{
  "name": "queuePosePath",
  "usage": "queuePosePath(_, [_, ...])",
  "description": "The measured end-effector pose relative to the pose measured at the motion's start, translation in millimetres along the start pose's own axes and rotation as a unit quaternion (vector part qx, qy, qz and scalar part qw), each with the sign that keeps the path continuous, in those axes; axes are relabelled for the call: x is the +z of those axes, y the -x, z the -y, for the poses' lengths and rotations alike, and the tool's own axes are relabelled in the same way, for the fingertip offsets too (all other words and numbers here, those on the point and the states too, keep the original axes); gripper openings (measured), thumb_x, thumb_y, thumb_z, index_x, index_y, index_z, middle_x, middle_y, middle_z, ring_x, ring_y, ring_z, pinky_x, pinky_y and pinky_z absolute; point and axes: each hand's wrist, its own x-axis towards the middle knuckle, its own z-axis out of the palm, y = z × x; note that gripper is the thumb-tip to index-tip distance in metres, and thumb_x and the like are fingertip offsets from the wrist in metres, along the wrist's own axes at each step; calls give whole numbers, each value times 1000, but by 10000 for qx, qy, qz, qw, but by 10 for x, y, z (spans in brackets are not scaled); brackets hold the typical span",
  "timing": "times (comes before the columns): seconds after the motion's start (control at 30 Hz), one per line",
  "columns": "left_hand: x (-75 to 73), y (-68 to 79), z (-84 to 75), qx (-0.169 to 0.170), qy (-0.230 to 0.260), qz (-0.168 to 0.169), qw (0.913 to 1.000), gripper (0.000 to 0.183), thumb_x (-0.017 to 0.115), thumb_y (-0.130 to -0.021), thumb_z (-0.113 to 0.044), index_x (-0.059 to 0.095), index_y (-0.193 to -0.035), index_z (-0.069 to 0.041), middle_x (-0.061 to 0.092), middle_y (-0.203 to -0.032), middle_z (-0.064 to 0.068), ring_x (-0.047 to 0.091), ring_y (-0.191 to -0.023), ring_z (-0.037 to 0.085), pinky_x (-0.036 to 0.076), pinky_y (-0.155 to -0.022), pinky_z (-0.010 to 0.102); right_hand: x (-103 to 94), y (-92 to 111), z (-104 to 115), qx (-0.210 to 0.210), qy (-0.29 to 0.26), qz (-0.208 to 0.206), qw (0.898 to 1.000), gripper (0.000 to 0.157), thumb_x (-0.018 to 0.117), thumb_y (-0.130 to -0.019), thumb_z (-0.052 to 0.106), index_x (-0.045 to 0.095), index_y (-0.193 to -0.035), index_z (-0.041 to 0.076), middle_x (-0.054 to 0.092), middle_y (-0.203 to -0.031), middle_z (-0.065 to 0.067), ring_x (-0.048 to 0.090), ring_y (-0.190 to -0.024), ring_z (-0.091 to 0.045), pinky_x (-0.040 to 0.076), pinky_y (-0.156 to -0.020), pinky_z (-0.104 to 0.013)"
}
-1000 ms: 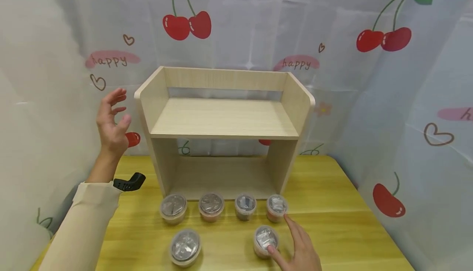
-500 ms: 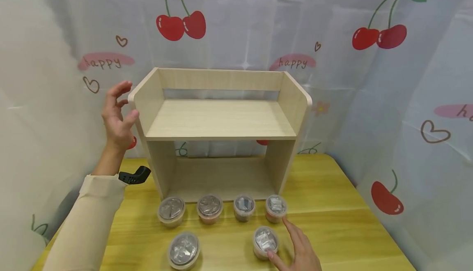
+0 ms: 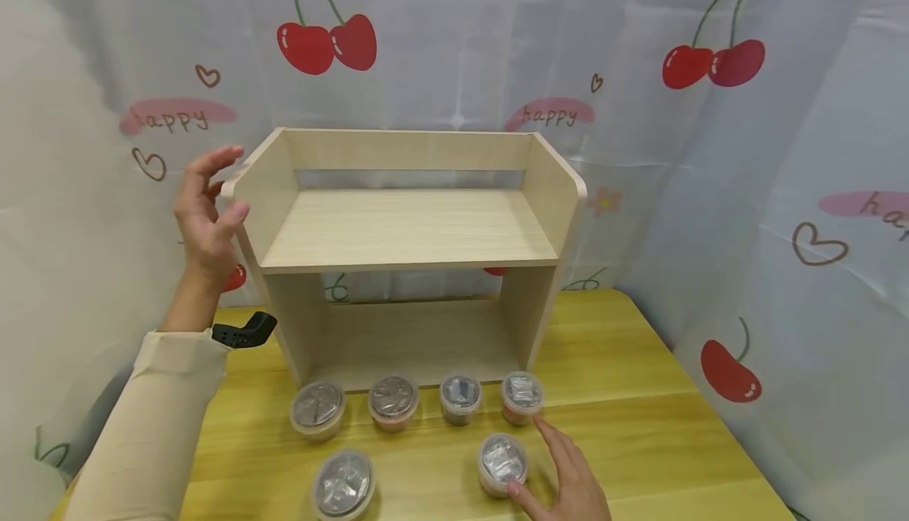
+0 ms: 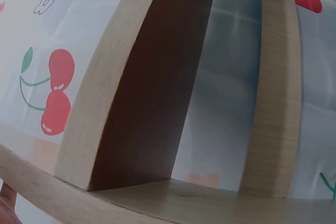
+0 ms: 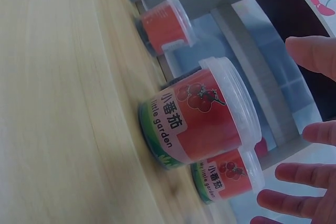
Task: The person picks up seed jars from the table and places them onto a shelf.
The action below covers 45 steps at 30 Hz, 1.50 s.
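Observation:
In the head view my left hand (image 3: pixel 202 225) is raised at the left side panel of a pale wooden two-tier desk shelf (image 3: pixel 408 225). Its thumb overlaps the panel's front edge and its fingers lie bent on the outer side; I cannot tell whether they touch it. Only a bit of that hand shows in the left wrist view's lower left corner. My right hand (image 3: pixel 568 477) is spread behind a lidded plastic tub (image 3: pixel 503 460), its thumb at the tub's edge. Its index finger points to another tub (image 3: pixel 521 396). In the right wrist view, tomato pictures mark the nearest tub (image 5: pixel 194 119).
Three more tubs, a left one (image 3: pixel 317 409), a middle one (image 3: pixel 394 401) and a darker one (image 3: pixel 460 396), line the shelf's front. Another tub (image 3: pixel 344 485) stands nearer the front. They stand on a yellow wood-grain table (image 3: pixel 625 418). A cherry-print curtain (image 3: pixel 440 47) hangs behind.
My left hand has moved right, relative to the shelf, up to its left panel. The whole scene has shifted left in the head view. The right hand and tubs keep nearly the same arrangement.

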Motion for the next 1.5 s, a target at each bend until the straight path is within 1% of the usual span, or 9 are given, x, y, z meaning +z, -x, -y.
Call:
queuePosePath(0.17, [-14, -6, 31, -51, 496, -65, 9987, 57, 66, -73, -23, 59, -121, 7, 65, -118, 11, 55, -113, 25, 43, -86, 24, 23, 6, -3, -8, -26, -2, 10000, 87, 85, -69, 46, 50, -143, 15, 59, -132, -10, 59, -113, -33, 51, -81, -56])
queuePosePath(0.33, [-18, -31, 69, -87, 974, -18, 9952, 55, 65, -71, -16, 59, -120, 7, 66, -116, 17, 59, -104, 26, 47, -80, 23, 43, 4, -10, -7, -92, 18, 10000, 87, 84, -70, 47, 50, -144, 16, 58, -133, -9, 59, -115, -32, 51, -82, -56])
queuePosePath(0.57, [14, -85, 99, -5, 990, 42, 9951, 60, 70, -70, -23, 58, -120, 7, 69, -112, 18, 62, -95, 25, 45, -77, 24, 54, -10, 8, -98, -144, -73, 9998, 87, 84, -71, 47, 49, -144, 14, 58, -133, -9, 59, -115, -32, 51, -80, -56])
queuePosePath(0.67, [49, -90, 79, 72, 1072, 55, 9942, 55, 69, -71, -22, 60, -114, 10, 69, -109, 18, 62, -96, 25, 45, -76, 23, 59, -11, 21, -53, -235, -23, 9997, 87, 83, -72, 47, 49, -145, 14, 58, -135, -8, 58, -117, -30, 51, -82, -54])
queuePosePath(0.83, [106, -84, 45, 225, 954, 1, 9952, 42, 65, -74, -20, 65, -99, 14, 72, -103, 14, 62, -105, 26, 44, -95, 29, 96, -5, 16, -59, -309, 42, 9995, 87, 84, -72, 46, 50, -144, 13, 58, -134, -5, 60, -112, -23, 53, -81, -47])
queuePosePath(0.93, [127, -81, 56, 223, 1084, -116, 9938, 37, 63, -75, -16, 65, -95, 14, 72, -100, 14, 62, -107, 28, 41, -102, 35, 119, 3, 9, -88, -328, 61, 9994, 87, 83, -72, 46, 49, -145, 13, 59, -133, -5, 61, -107, -22, 53, -77, -44])
queuePosePath(1.13, [126, -54, 104, 207, 1387, -412, 9893, 29, 57, -73, -7, 64, -92, 15, 72, -98, 19, 64, -103, 29, 45, -95, 31, 138, 11, 25, -78, -404, 128, 9991, 86, 82, -74, 45, 48, -146, 13, 61, -127, -6, 61, -100, -22, 52, -71, -37])
queuePosePath(1.3, [114, -26, 156, 305, 1478, -638, 9865, 29, 55, -73, -6, 65, -88, 17, 72, -97, 22, 67, -102, 30, 49, -88, 29, 139, 9, 34, 18, -423, 233, 9988, 84, 80, -75, 47, 48, -146, 12, 61, -126, -3, 61, -99, -20, 52, -72, -36])
queuePosePath(1.5, [114, 55, 204, 142, 1674, -864, 9820, 31, 49, -74, -4, 65, -88, 18, 71, -96, 23, 67, -101, 31, 49, -86, 30, 157, 47, -20, -58, -515, 257, 9983, 83, 81, -76, 43, 49, -145, 9, 61, -128, -4, 61, -99, -18, 53, -73, -36])
